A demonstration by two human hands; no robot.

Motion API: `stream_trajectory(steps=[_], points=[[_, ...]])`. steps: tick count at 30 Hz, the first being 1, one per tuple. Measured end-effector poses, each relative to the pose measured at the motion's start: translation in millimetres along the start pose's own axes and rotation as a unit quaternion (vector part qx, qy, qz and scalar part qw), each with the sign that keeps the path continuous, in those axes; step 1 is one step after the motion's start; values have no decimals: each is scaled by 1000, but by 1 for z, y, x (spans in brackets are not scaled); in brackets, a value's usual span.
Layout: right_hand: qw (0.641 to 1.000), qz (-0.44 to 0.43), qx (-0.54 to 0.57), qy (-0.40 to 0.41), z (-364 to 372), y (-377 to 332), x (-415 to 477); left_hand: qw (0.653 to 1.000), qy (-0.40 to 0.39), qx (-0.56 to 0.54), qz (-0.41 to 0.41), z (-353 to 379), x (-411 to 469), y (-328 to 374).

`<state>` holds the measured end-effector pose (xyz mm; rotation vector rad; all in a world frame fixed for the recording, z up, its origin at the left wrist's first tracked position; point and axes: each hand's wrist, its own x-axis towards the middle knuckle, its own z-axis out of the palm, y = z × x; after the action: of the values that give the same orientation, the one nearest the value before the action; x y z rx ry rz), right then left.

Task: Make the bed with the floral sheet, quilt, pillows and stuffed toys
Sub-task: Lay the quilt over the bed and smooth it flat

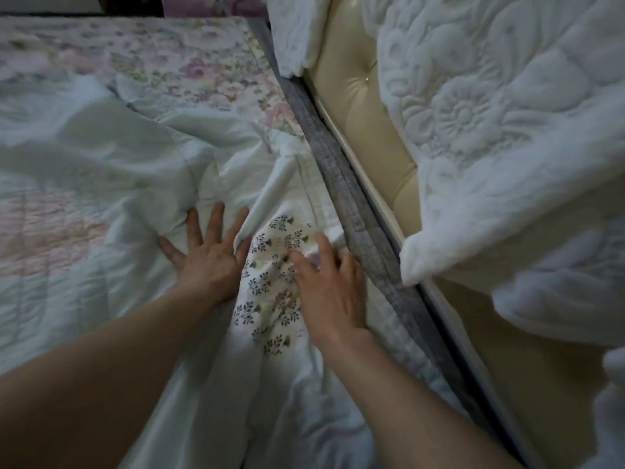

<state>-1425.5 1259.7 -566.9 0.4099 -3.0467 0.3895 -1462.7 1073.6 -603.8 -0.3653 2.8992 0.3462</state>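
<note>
My left hand (pixel 206 255) lies flat with fingers spread on the pale crumpled quilt (pixel 111 154) on the bed. My right hand (pixel 329 289) rests on a cream cloth with small dark flower sprigs (pixel 274 282), its fingers reaching to the cloth's edge by the mattress side. Whether those fingers pinch the cloth I cannot tell. A pink and lilac floral sheet (pixel 189 62) covers the far part of the bed.
A grey checked mattress edge (pixel 341 184) runs diagonally beside the cream padded bed frame (pixel 362 106). A thick white embossed blanket (pixel 500 130) hangs over the frame at right. A lilac floral thing (pixel 203 5) shows at the top.
</note>
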Motion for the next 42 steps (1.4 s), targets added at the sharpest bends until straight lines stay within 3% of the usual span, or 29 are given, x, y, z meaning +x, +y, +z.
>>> stream_trajectory(steps=[3,6,8,13,16,19,21,24,27,30,33,36,42], points=[[999,11,44,-4,-3,22,22,1000,8,-6,11,-4,11,-7],[992,45,31,112,3,56,41,1000,-17,-15,14,-14,33,-10],[990,40,-27,132,22,62,39,999,-46,-17,21,-21,58,-14],[982,65,-27,175,36,64,47,992,-55,10,113,-44,109,-16],[980,53,-25,189,41,67,52,993,16,59,104,-44,108,-1],[980,40,-32,194,46,70,53,977,151,116,96,-54,59,6],[978,44,-40,202,45,75,54,967,174,115,143,-41,4,10],[982,41,-32,184,46,69,52,977,92,93,168,-2,-39,-4],[981,28,-87,173,29,62,56,984,72,70,145,6,-26,-15],[975,44,-54,210,4,20,55,982,94,48,157,7,-25,-11],[991,0,-13,130,24,-29,45,982,99,40,156,11,-22,-15],[998,9,-38,53,62,-24,40,982,111,32,147,12,-19,-15],[996,10,-40,77,62,-24,44,982,117,28,146,12,-20,-16]])
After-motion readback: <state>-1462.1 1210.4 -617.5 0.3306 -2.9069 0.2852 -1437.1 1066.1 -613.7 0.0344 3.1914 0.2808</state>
